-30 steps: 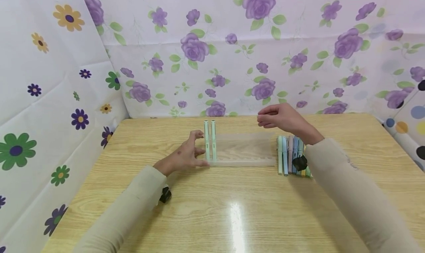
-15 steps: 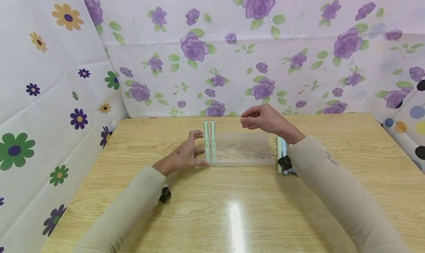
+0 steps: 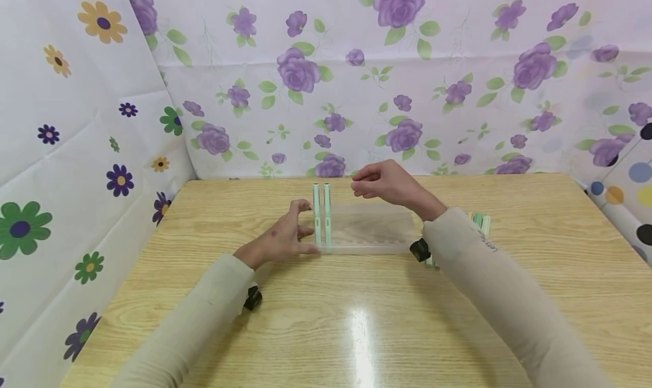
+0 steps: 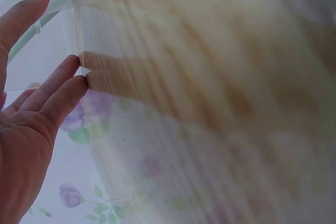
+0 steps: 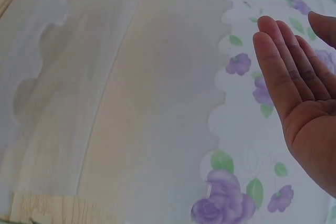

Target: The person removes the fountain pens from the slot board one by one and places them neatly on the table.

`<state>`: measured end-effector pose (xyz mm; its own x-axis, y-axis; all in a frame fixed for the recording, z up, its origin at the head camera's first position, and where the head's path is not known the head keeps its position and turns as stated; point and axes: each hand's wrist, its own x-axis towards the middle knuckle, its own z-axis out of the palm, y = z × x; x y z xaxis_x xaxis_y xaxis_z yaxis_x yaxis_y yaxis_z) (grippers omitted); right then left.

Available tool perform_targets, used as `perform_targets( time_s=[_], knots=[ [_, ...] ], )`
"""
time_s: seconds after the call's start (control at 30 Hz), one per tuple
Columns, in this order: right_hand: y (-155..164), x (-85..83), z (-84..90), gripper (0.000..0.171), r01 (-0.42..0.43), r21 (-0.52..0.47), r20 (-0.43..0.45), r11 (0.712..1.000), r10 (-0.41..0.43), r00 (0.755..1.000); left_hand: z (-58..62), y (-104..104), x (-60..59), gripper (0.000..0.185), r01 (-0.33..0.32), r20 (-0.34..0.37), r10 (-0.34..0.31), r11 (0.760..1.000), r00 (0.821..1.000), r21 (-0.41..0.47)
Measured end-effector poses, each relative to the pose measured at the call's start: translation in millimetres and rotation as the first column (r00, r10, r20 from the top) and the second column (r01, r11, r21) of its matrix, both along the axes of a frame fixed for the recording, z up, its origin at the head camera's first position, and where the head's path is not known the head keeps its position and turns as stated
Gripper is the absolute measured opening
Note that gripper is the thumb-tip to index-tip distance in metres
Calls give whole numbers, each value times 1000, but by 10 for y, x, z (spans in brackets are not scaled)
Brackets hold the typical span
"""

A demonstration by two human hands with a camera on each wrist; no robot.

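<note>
My left hand (image 3: 285, 235) reaches round the left end of a clear plastic pen rack (image 3: 374, 250). In the left wrist view its nearly straight fingertips (image 4: 73, 72) touch the clear end wall, the thumb held apart. Two pale green pens, a left one (image 3: 317, 207) and a right one (image 3: 327, 207), rest side by side at the rack's left end. Behind the rack's back edge my right hand (image 3: 389, 181) hovers with nothing in it. The right wrist view shows its fingers (image 5: 286, 77) extended beside the rack's scalloped edge (image 5: 223, 77).
Right of the rack lie several loose pens (image 3: 481, 223), mostly hidden under the right sleeve (image 3: 458, 246). The wooden table (image 3: 305, 320) ends behind the rack at a floral backdrop (image 3: 351, 94). Another patterned sheet (image 3: 76, 150) hangs along the left side.
My right hand has moved left from above the loose pens to behind the middle of the rack, its sleeve covering more of those pens. My left hand has stayed put.
</note>
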<state>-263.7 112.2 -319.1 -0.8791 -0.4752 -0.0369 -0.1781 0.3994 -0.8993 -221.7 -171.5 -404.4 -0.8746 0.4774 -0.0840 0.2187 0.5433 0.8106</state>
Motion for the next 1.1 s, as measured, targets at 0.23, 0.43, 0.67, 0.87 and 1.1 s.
perform_targets(
  time_s=[0.23,0.43,0.67,0.87,1.1],
  knots=[
    [-205,-11,-6,32,-3,29,-41,1000,4,999,-2,-7,-11,94,5,5,-5,1000,1000,19],
    [-336,-23,-80,36,-1,74,-84,997,8,996,-14,-11,-23,93,17,13,-17,999,1000,33],
    [-426,-36,-131,39,23,91,-97,996,-14,995,-9,-6,-27,96,28,29,-30,997,999,73],
    [-496,-51,-188,39,34,88,-105,996,-24,994,-11,-5,-27,96,29,9,-30,998,1000,54],
    [-557,-49,-223,40,47,85,-115,995,-38,993,-15,4,-20,92,35,10,-36,998,999,59]
  ],
)
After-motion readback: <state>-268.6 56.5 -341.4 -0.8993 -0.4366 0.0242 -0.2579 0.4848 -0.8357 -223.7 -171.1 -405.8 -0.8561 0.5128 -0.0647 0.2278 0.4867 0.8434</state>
